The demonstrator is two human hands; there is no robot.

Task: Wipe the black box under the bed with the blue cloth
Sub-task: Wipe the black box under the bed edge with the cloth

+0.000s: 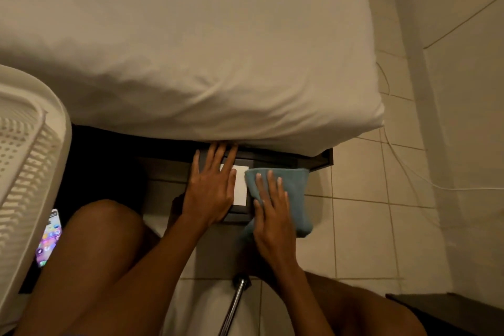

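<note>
Both hands work at the foot of the bed as I watch through the head camera. Left hand [211, 188] lies flat with its fingers spread on top of the black box [236, 215], fingertips reaching under the overhang of the white mattress [191, 49]. Right hand [272, 215] presses palm-down, fingers extended and slightly apart, on the blue cloth [294, 188] — it grips nothing, only pins the cloth against the right part of the box. The cloth drapes over the box's right edge and hangs toward the tiled floor [368, 226].

The box sits on the floor, partly pushed beneath the dark bed frame [321, 158], its near end sticking out toward me. A white label [241, 185] on its lid shows between the two hands.

At the left edge I see a white plastic laundry basket [24, 158], and beside it a phone [49, 237] with a lit screen lying on the floor. A bare knee [106, 226] rises just left of the left forearm. A metal rod [234, 305] with a dark tip crosses the bottom of the view — what it belongs to I cannot tell. A thin white cable [403, 161] trails across the tiles to the right, near the wall.
</note>
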